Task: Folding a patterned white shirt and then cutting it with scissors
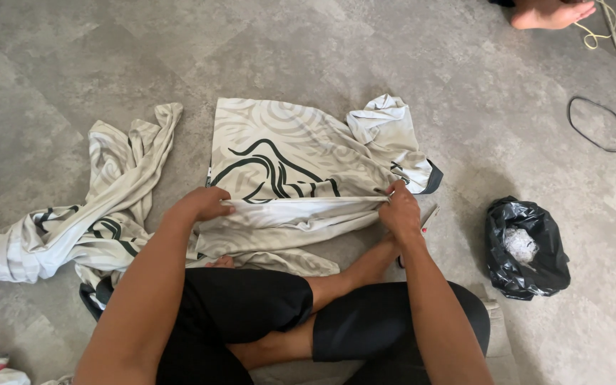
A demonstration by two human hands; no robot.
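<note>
A cream shirt with curved black lines (279,153) lies spread on the grey floor in front of my crossed legs. Its near edge is folded over into a band. My left hand (204,203) presses on the left end of that fold, fingers closed over the cloth. At the right end, my right hand (399,208) pinches the fold between fingers and thumb. One sleeve (390,128) is bunched at the upper right of the shirt.
A second cream garment (101,207) lies crumpled to the left. A black plastic bag (525,246) with crumpled white stuff sits to the right. A black cable (597,125) and yellow cord (593,32) run at the upper right, near another person's foot (550,13).
</note>
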